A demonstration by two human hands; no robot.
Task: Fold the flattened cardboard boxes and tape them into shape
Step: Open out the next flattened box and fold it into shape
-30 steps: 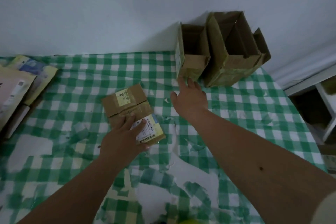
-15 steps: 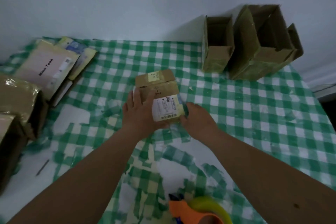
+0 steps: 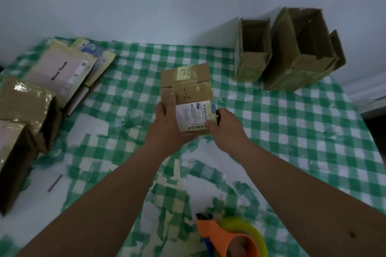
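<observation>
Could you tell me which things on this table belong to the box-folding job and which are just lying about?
Belonging to the job:
- flattened box, held by the left hand and right hand
- tape dispenser
- two folded boxes by the wall
- flat cartons stacked at left

Lying about:
- checked tablecloth
- thin dark stick, left edge

Open tablecloth (image 3: 292, 131) lies between folded boxes (image 3: 288, 52) (far right) and tape dispenser (image 3: 231, 238).
</observation>
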